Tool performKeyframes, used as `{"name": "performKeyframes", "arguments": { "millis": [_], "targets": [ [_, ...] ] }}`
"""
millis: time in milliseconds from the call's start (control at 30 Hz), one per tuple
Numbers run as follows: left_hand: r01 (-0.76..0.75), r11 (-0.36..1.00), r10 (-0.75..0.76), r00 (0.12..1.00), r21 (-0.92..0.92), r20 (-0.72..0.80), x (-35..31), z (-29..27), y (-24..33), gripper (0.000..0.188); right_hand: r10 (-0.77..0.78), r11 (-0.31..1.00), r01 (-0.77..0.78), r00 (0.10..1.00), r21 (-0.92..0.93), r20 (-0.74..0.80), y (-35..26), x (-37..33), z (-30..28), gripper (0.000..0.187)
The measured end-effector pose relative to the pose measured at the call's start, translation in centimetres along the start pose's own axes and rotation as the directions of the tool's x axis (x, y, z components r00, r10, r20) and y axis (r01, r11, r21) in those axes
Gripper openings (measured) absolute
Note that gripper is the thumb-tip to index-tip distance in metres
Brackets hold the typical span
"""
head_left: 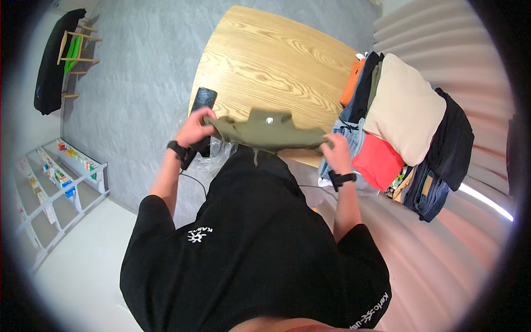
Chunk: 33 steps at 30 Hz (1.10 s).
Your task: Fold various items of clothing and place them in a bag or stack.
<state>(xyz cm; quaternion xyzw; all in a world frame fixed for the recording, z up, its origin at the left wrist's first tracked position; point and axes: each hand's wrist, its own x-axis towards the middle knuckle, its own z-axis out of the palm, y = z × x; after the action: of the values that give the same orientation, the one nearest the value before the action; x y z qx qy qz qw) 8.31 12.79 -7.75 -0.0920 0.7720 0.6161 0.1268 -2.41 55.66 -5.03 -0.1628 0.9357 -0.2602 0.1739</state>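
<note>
An olive-green garment is stretched between my two hands at the near edge of the wooden table. Its kind is hard to tell; a flap with a small pale spot sticks up at its middle. My left hand is closed on its left end, and my right hand grips the right end. Just beyond my left hand, a dark phone lies on the table's left edge. Beside my right hand are folded clothes, among them a red piece and light-blue denim.
A big beige folded piece tops the clothes on the right, with black clothing and dark jeans beside it. Clear plastic and a cable sit below my left hand. White shelving stands left, a curtain right.
</note>
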Motion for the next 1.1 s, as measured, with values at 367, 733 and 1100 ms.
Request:
{"name": "performKeyframes", "arguments": {
  "millis": [367, 733, 1100],
  "targets": [
    [0.449, 0.856, -0.499, 0.847, -0.254, -0.183, 10.0, 2.5, -4.9, 0.062, 0.404, 0.708, -0.251, 0.911, 0.66, -0.087, 5.4, 10.9, 8.4, 0.074],
    [0.442, 0.835, -0.495, 0.864, -0.329, -0.096, 6.8, 5.8, -9.4, 0.046, 0.474, 0.872, -0.454, 0.877, 0.184, -0.083, 7.8, 6.5, 13.4, 0.055],
    [0.245, 0.907, -0.293, 0.952, -0.343, -0.094, 7.1, 9.1, -8.1, 0.039, 0.282, 0.906, -0.21, 0.946, 0.367, -0.157, -3.1, 5.3, 5.9, 0.035]
  ]
}}
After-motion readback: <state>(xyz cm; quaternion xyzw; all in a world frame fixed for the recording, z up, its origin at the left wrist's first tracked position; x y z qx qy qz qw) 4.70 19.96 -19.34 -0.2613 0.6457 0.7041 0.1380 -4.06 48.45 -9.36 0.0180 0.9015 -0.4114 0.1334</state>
